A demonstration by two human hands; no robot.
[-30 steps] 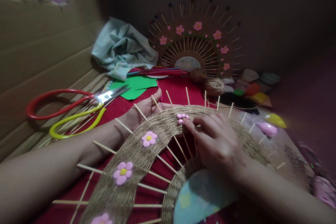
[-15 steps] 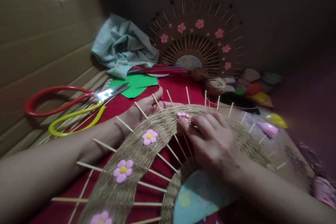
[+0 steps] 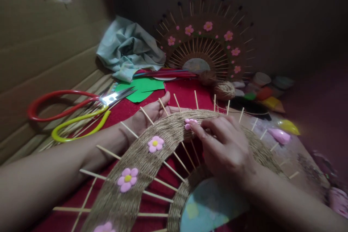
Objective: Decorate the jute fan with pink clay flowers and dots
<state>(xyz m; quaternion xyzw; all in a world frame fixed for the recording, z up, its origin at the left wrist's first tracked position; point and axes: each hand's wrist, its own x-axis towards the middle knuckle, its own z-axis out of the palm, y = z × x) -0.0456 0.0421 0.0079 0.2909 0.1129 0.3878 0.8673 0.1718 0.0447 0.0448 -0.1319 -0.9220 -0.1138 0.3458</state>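
Note:
A fan-shaped jute and skewer piece (image 3: 141,168) lies in front of me on a red cloth. Pink clay flowers with yellow centres (image 3: 155,143) sit on its woven band. My right hand (image 3: 224,145) rests on the band, its fingertips pinched against a small cluster of pink petals (image 3: 189,122) at the top. My left hand (image 3: 152,113) lies behind the piece, thumb up, gripping its outer edge among the skewers.
A finished fan with pink flowers (image 3: 206,45) stands at the back. Red-handled scissors (image 3: 76,102) and yellow-handled ones lie left, by a cardboard sheet. A pale blue cloth (image 3: 127,49), green paper (image 3: 138,87), twine balls (image 3: 224,90) and coloured clay lumps (image 3: 280,135) lie around.
My right fingertips shift slightly over the pink petals, pressing them on the band. The left hand stays put.

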